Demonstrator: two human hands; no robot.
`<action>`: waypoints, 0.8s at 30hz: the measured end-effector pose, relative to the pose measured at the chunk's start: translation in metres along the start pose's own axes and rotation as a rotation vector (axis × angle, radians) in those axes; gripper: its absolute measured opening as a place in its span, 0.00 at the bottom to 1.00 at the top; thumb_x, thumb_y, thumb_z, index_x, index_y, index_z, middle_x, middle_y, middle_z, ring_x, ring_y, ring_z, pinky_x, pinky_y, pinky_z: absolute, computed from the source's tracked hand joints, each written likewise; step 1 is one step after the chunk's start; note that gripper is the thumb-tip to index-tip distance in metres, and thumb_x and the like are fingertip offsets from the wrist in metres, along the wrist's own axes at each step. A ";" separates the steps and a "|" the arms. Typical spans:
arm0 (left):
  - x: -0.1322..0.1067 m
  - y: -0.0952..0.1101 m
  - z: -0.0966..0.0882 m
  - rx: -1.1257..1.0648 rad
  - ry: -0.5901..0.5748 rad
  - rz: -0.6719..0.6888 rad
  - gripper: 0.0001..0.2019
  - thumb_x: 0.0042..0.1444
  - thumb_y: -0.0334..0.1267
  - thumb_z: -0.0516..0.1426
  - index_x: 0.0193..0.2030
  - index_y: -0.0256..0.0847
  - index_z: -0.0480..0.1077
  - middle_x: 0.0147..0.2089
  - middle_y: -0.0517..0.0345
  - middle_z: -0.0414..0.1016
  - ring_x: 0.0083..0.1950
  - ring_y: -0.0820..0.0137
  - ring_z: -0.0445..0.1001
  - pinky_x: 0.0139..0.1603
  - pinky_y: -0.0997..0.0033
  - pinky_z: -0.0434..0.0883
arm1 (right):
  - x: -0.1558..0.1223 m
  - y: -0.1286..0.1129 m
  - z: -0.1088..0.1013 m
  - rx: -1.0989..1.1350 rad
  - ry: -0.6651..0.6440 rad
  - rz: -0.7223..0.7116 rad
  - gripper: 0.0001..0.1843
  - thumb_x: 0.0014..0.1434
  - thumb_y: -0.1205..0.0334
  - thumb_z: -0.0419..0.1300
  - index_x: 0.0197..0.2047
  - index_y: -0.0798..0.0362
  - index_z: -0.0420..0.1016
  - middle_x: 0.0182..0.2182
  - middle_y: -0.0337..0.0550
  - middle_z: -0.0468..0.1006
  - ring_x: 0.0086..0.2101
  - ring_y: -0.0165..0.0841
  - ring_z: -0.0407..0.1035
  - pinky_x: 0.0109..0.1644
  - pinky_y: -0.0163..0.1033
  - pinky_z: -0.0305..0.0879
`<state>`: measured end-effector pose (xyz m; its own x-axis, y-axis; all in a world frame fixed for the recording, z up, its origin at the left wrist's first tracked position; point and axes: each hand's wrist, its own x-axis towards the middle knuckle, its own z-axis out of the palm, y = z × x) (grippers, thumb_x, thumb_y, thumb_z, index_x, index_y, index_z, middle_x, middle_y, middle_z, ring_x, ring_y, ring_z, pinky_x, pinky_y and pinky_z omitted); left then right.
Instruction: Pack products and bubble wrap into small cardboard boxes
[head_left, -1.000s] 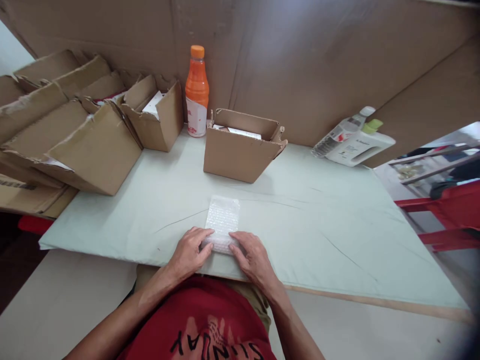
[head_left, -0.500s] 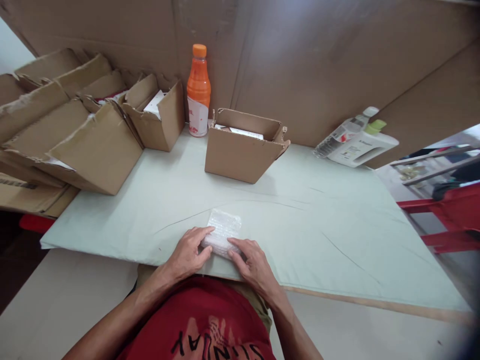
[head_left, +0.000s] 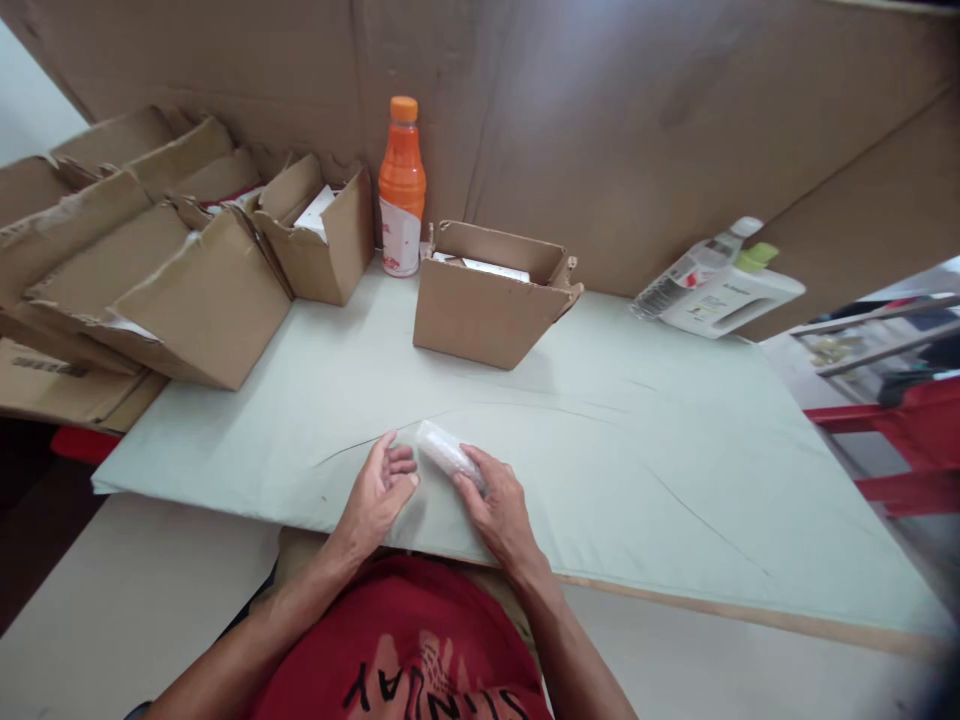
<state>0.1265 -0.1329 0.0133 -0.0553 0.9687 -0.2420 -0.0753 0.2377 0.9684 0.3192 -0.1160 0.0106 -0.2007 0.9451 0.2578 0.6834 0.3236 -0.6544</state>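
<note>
A rolled-up piece of bubble wrap [head_left: 445, 449], whitish and see-through, slants up to the left over the near part of the table. My right hand [head_left: 496, 500] grips its lower right end between thumb and fingers. Whether anything lies inside the roll I cannot tell. Just left of the roll, my left hand [head_left: 384, 487] is turned partly palm up, its fingers loosely curled and apart, with nothing in it. A small gap separates it from the roll's upper end.
A cardboard box [head_left: 480, 312] with white items inside stands beyond my hands. Several cardboard boxes [head_left: 210, 300] crowd the left side of the pale green tabletop [head_left: 600, 480]. An orange bottle [head_left: 402, 190], a clear bottle [head_left: 686, 270] and a white jug [head_left: 724, 300] stand along the back.
The bubble wrap, earlier held flat in both hands with a loose flap, is now a tight roll, tilted and held by my right hand. My left hand has let go and turned over.
</note>
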 end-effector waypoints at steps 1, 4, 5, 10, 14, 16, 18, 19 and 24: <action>-0.002 0.000 0.002 -0.127 -0.034 -0.039 0.38 0.55 0.42 0.61 0.69 0.37 0.52 0.60 0.41 0.70 0.58 0.59 0.74 0.59 0.57 0.70 | 0.000 -0.002 0.001 0.062 -0.021 0.025 0.17 0.65 0.59 0.57 0.56 0.49 0.74 0.48 0.47 0.83 0.44 0.40 0.76 0.50 0.46 0.71; -0.006 0.005 0.008 -0.306 -0.090 -0.055 0.40 0.53 0.40 0.62 0.70 0.36 0.49 0.59 0.43 0.72 0.59 0.60 0.74 0.61 0.60 0.69 | -0.004 -0.008 0.002 0.181 -0.093 0.028 0.15 0.65 0.55 0.58 0.52 0.48 0.77 0.46 0.46 0.82 0.46 0.41 0.75 0.53 0.46 0.71; -0.006 0.008 0.009 -0.290 -0.090 -0.044 0.41 0.54 0.39 0.61 0.71 0.36 0.48 0.58 0.44 0.74 0.58 0.61 0.74 0.61 0.61 0.69 | -0.005 -0.010 0.000 0.195 -0.093 0.017 0.15 0.64 0.54 0.59 0.52 0.48 0.77 0.48 0.47 0.82 0.49 0.42 0.75 0.55 0.48 0.70; -0.008 0.023 0.009 0.157 -0.128 0.144 0.36 0.54 0.33 0.58 0.71 0.37 0.54 0.57 0.47 0.74 0.57 0.62 0.74 0.61 0.62 0.69 | -0.004 -0.011 -0.023 0.313 -0.110 0.034 0.32 0.57 0.48 0.66 0.63 0.49 0.69 0.60 0.53 0.72 0.56 0.44 0.70 0.61 0.50 0.66; -0.010 0.022 0.012 0.329 -0.241 0.260 0.35 0.55 0.34 0.58 0.70 0.38 0.56 0.54 0.48 0.75 0.57 0.61 0.73 0.62 0.61 0.68 | 0.000 -0.015 -0.034 0.446 -0.123 0.109 0.23 0.56 0.50 0.67 0.53 0.49 0.75 0.45 0.46 0.81 0.44 0.39 0.74 0.51 0.42 0.71; -0.009 0.017 0.014 0.245 -0.276 0.262 0.38 0.55 0.35 0.59 0.72 0.38 0.52 0.56 0.47 0.73 0.57 0.61 0.73 0.64 0.59 0.67 | 0.002 -0.016 -0.032 0.523 -0.055 0.166 0.15 0.59 0.50 0.65 0.45 0.50 0.77 0.37 0.42 0.80 0.38 0.36 0.73 0.45 0.39 0.71; -0.008 0.011 0.015 0.142 -0.331 0.226 0.40 0.55 0.35 0.59 0.73 0.38 0.49 0.59 0.46 0.71 0.59 0.61 0.73 0.64 0.59 0.68 | 0.003 -0.015 -0.028 0.613 -0.014 0.216 0.14 0.60 0.50 0.64 0.43 0.50 0.76 0.34 0.41 0.79 0.35 0.34 0.72 0.41 0.38 0.70; -0.007 0.008 0.015 0.120 -0.357 0.204 0.39 0.55 0.35 0.58 0.73 0.38 0.49 0.60 0.45 0.72 0.59 0.61 0.73 0.63 0.59 0.68 | 0.004 -0.013 -0.026 0.642 -0.011 0.233 0.14 0.60 0.50 0.64 0.43 0.50 0.76 0.33 0.41 0.79 0.34 0.34 0.72 0.40 0.38 0.70; 0.005 -0.006 0.012 0.360 -0.322 0.255 0.32 0.55 0.29 0.55 0.69 0.41 0.61 0.61 0.47 0.75 0.60 0.61 0.74 0.64 0.59 0.68 | 0.012 -0.003 -0.034 0.508 -0.077 0.220 0.22 0.55 0.52 0.66 0.52 0.50 0.76 0.42 0.44 0.80 0.41 0.37 0.74 0.47 0.40 0.72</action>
<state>0.1382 -0.1283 0.0071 0.2849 0.9583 -0.0207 0.2497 -0.0533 0.9669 0.3385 -0.1073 0.0394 -0.1557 0.9871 0.0365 0.2948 0.0817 -0.9521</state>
